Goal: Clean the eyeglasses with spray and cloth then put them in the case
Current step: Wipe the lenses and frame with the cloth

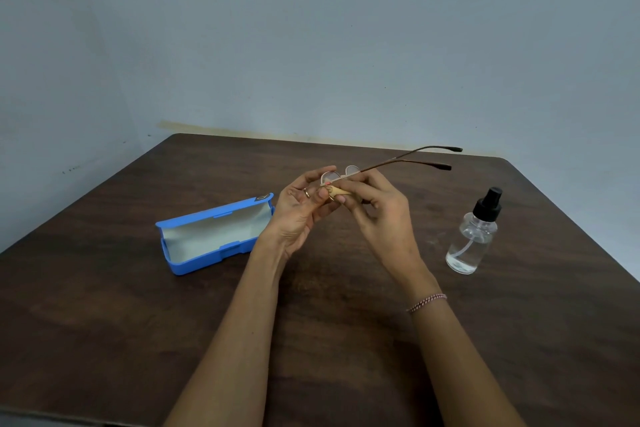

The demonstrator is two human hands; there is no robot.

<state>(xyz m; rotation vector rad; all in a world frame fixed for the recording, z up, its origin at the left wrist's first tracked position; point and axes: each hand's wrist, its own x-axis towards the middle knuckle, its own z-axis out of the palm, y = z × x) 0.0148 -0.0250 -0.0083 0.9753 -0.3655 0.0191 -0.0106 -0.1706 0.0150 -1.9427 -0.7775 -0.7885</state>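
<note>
Head view shows us two bare forearms rising from the near edge of the dark brown wooden counter, a red-and-white thread bracelet around the right wrist. Above the middle of the counter we see both hands meet, lifted off the surface. Our left hand is half curled, palm turned toward us, its fingertips steadying the front of the thin metal-framed eyeglasses; a ring shows on one finger. Our right hand is closed in a pinch around a small beige cleaning cloth, pressed against the lens nearer the left hand. The glasses' temple arms are unfolded and point toward the far right corner. Toward the left edge, the blue rectangular plastic glasses case lies open with its pale lining showing. Near the right edge stands the clear spray bottle with a black pump top, upright, well apart from the hands. Beyond the far edge we see a plain blue-grey wall.
</note>
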